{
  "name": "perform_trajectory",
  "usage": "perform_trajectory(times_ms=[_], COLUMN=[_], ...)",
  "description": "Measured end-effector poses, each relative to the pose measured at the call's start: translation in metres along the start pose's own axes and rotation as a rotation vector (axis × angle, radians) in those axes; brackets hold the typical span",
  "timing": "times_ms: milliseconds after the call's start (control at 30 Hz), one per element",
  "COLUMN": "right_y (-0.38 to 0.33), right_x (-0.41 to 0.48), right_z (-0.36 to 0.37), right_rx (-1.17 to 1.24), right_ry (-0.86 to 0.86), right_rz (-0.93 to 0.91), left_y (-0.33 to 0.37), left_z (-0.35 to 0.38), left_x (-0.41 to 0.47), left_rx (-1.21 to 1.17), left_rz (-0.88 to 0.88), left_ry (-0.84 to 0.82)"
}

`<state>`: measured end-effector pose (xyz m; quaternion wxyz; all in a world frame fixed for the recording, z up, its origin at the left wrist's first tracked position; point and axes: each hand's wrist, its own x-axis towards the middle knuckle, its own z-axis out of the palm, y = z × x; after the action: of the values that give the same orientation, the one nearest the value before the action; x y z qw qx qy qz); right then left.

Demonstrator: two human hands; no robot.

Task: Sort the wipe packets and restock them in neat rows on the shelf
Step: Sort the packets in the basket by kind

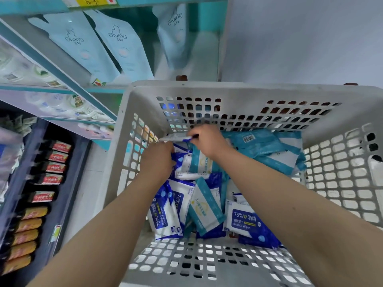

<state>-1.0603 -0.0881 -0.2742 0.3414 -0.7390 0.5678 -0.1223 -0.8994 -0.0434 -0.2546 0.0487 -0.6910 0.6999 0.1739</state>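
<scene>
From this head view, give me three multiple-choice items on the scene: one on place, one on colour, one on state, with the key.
1. Where do the loose wipe packets lie?
A. on the shelf
B. in the white basket
C. on the floor

2. What colour is the panel printed "75%" on the alcohol wipes packet?
A. red
B. green
C. dark blue

3. What is the right hand doing?
A. pinching a packet
B. resting open on the rim
C. holding a bottle

Key: 1 B, perforated walls surround the packets; 2 C, the label panel is dark blue; 3 A, its fingers close on a packet's edge, beside the left hand.
</scene>
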Motion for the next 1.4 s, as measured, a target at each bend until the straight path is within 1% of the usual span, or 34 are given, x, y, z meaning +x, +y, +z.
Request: perform_trajectory(times_ms=[67,133,233,267,333,367,400,467,533,633,700,800,867,900,933,1000,1033,1100,1167,1233,1300,1400], right_y=[-0.006,-0.011,-0.008,-0.003,0.011,0.017,0.024,0.037,0.048,0.063,0.073,0.084,0.089,0.091,0.093,0.094,0.094,0.096,0.096,0.094,0.092,0.084], right_x=[-0.004,-0.013,-0.038,-0.047,-0.069,-0.08,-0.093,-0.121,-0.149,-0.18,-0.194,-0.208,-0.211,-0.212,-0.213,-0.215,-0.215,-0.217,-0.217,-0.215,-0.21,-0.197], right_z=[-0.011,-0.03,-0.063,-0.073,-0.091,-0.098,-0.104,-0.111,-0.111,-0.101,-0.096,-0.098,-0.102,-0.104,-0.105,-0.108,-0.11,-0.112,-0.109,-0.1,-0.092,-0.092], right_rx=[0.11,0.191,0.228,0.228,0.143,0.091,0.061,0.113,0.182,0.12,0.097,0.053,-0.044,-0.102,-0.165,-0.241,-0.207,-0.093,-0.048,-0.109,-0.188,-0.179], right_ry=[0.053,0.106,0.151,0.148,0.129,0.094,0.042,-0.094,-0.237,-0.462,-0.55,-0.622,-0.649,-0.647,-0.633,-0.558,-0.509,-0.458,-0.518,-0.608,-0.643,-0.559], right_rz=[0.025,0.045,0.112,0.15,0.222,0.255,0.291,0.377,0.462,0.587,0.68,0.794,0.797,0.762,0.711,0.614,0.608,0.587,0.557,0.534,0.52,0.482], left_y=[0.002,0.002,0.006,0.009,0.017,0.02,0.025,0.034,0.047,0.071,0.088,0.112,0.127,0.134,0.14,0.148,0.152,0.159,0.165,0.167,0.166,0.155], left_z=[-0.008,-0.015,-0.032,-0.038,-0.052,-0.057,-0.062,-0.065,-0.061,-0.043,-0.026,-0.001,0.013,0.02,0.027,0.041,0.047,0.058,0.065,0.069,0.069,0.051], left_x=[-0.003,-0.007,-0.017,-0.022,-0.03,-0.034,-0.038,-0.043,-0.049,-0.06,-0.065,-0.068,-0.067,-0.066,-0.065,-0.065,-0.065,-0.066,-0.068,-0.069,-0.069,-0.063], left_rx=[0.025,-0.029,-0.136,-0.16,-0.213,-0.276,-0.372,-0.52,-0.564,-0.646,-0.713,-0.675,-0.688,-0.688,-0.638,-0.405,-0.325,-0.275,-0.25,-0.21,-0.181,-0.26], left_rz=[0.026,0.025,0.037,0.046,0.052,0.042,0.021,0.019,0.03,-0.017,-0.044,-0.061,-0.066,-0.059,-0.013,0.139,0.19,0.22,0.242,0.286,0.312,0.281], left_ry=[0.055,0.075,0.089,0.119,0.2,0.217,0.186,0.057,-0.101,-0.386,-0.579,-0.752,-0.829,-0.852,-0.849,-0.793,-0.762,-0.753,-0.739,-0.707,-0.688,-0.677])
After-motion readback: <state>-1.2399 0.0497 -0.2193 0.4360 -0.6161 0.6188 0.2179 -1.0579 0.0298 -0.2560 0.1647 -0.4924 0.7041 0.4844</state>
